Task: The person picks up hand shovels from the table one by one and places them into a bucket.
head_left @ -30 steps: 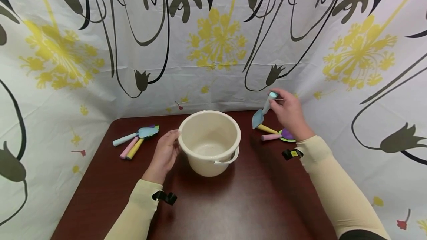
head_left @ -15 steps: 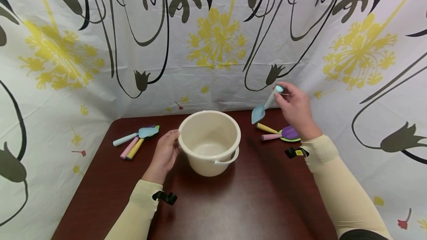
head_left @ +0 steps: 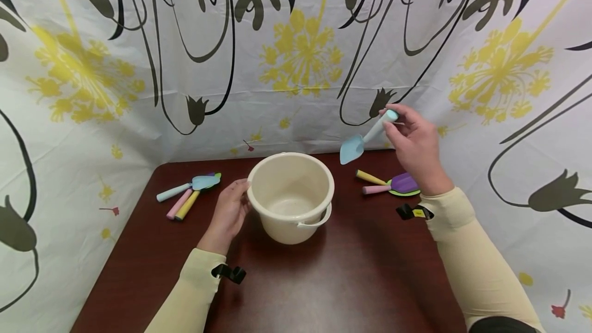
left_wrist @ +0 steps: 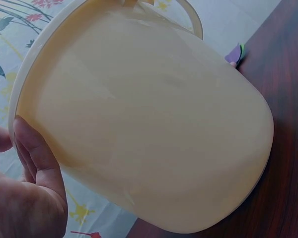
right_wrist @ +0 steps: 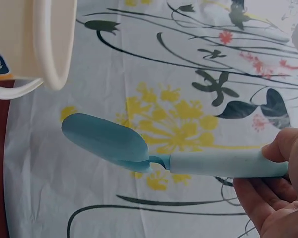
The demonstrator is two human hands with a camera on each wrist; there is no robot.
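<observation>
A cream bucket point(head_left: 288, 230) stands upright on the dark table, its handle folded down on the right. My left hand point(head_left: 231, 210) grips the bucket's left rim; in the left wrist view its fingers point(left_wrist: 37, 153) curl against the wall just below the rim. Raised above the table's back right, my right hand point(head_left: 416, 145) pinches a light blue toy trowel point(head_left: 353, 149) by the end of its handle. The trowel's blade points down and left, apart from the bucket. In the right wrist view the thumb and fingers close round the pale handle point(right_wrist: 213, 162).
At the left lies a fan of toy garden tools: a blue trowel point(head_left: 205, 182), with pink point(head_left: 179, 204) and yellow point(head_left: 187, 206) handles beside it. On the right, a purple shovel point(head_left: 403, 184) lies over a green one, near a yellow handle point(head_left: 370, 177). A patterned curtain point(head_left: 305, 117) encloses the table.
My right hand has lifted the blue trowel up and to the right, off the right-hand tools, and its blade has swung more to the left. The left hand and bucket stay put.
</observation>
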